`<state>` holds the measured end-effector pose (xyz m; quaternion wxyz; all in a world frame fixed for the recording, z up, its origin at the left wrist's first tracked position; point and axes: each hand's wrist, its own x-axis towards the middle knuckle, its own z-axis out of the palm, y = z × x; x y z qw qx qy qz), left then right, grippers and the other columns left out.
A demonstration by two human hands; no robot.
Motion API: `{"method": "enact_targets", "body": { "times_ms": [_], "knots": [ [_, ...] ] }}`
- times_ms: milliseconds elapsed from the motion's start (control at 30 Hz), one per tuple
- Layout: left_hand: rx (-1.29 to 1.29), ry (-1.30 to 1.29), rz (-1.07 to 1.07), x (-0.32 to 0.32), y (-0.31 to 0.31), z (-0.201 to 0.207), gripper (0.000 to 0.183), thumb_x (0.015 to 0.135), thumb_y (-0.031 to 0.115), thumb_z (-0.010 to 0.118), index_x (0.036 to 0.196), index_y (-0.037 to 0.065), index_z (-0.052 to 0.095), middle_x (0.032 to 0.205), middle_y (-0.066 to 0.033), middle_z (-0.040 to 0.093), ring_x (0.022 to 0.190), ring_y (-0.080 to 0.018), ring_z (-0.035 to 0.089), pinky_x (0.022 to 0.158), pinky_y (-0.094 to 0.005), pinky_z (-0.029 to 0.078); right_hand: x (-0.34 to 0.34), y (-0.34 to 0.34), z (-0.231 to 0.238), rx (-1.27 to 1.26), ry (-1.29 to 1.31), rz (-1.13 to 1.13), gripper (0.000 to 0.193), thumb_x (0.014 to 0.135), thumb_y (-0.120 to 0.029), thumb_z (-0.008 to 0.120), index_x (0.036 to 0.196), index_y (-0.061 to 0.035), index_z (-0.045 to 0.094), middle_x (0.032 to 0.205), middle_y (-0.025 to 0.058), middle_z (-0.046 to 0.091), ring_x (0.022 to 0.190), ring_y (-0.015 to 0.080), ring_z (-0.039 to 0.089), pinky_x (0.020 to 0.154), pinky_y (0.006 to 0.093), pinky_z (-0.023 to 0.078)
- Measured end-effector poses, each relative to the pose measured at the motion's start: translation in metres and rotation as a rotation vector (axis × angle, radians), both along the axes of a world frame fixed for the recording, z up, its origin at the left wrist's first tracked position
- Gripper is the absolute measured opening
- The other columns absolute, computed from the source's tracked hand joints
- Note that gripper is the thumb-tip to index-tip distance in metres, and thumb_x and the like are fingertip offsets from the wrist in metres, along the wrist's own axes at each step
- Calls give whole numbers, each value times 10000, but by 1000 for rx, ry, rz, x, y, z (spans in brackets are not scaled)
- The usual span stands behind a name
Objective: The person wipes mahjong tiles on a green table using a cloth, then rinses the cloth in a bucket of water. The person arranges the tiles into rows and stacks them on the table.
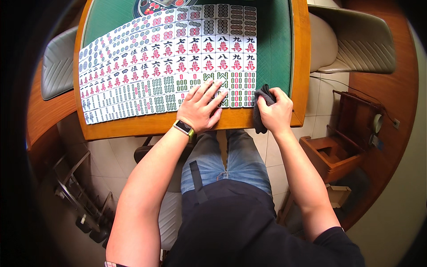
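Note:
Rows of white mahjong tiles (147, 82) lie face up, packed edge to edge across the table. My left hand (201, 104) rests flat on the near rows toward their right end, fingers stretched out, hiding several tiles beneath it. A watch with a yellow-green band (183, 127) is on that wrist. Just right of the tile block, my right hand (276, 110) is closed around a dark grey cloth (259, 113). The cloth touches or nearly touches the last tiles, and part of it hangs over the table's wooden edge.
The table has a green felt top (275, 53) and a raised wooden rim (300, 62). At its far side is a round centre panel (153, 6). Chairs stand left (58, 66) and right (364, 42). An open wooden box (331, 155) sits at the lower right, near a cable.

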<state>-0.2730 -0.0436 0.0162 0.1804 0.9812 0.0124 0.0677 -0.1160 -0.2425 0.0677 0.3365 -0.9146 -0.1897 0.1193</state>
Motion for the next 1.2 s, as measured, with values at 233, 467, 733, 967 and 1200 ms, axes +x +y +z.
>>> {"method": "enact_targets", "body": {
  "times_ms": [233,467,733,967,1200],
  "knots": [
    [-39,-28,5,-1,0,-3,566,890,360,637,1437,224,580,1570,-51,474,1446,-233,423,1180,-424,273,1,21,-15,-62,-32,107,212,812,-164,742,896,9,656,870,212,679,821,408,673,737,450,533],
    [-65,-48,11,-3,0,0,524,890,318,655,1397,194,614,1543,-65,505,1425,-248,448,1144,-413,330,5,21,-29,32,141,24,271,789,-179,759,886,45,641,793,233,688,739,365,706,690,407,543],
    [-273,-237,219,69,9,23,310,900,171,671,1175,28,688,1131,-156,675,1073,-339,627,947,-443,484,-5,18,-32,36,-161,108,306,794,-180,787,1025,-27,656,979,162,631,867,392,664,748,458,532],
    [17,-152,243,191,13,-1,649,918,424,647,1366,-37,555,1367,-251,563,1276,-385,535,1110,-476,415,-3,17,-35,101,-168,185,220,769,-92,747,958,-12,667,918,179,639,790,401,659,703,450,544],
    [10,-76,342,214,8,3,889,899,501,612,1510,-96,366,1579,-255,383,1493,-364,331,1248,-469,245,7,9,-28,47,-180,232,179,746,-85,744,874,5,658,818,176,658,770,381,661,699,448,542]
  ]
}}
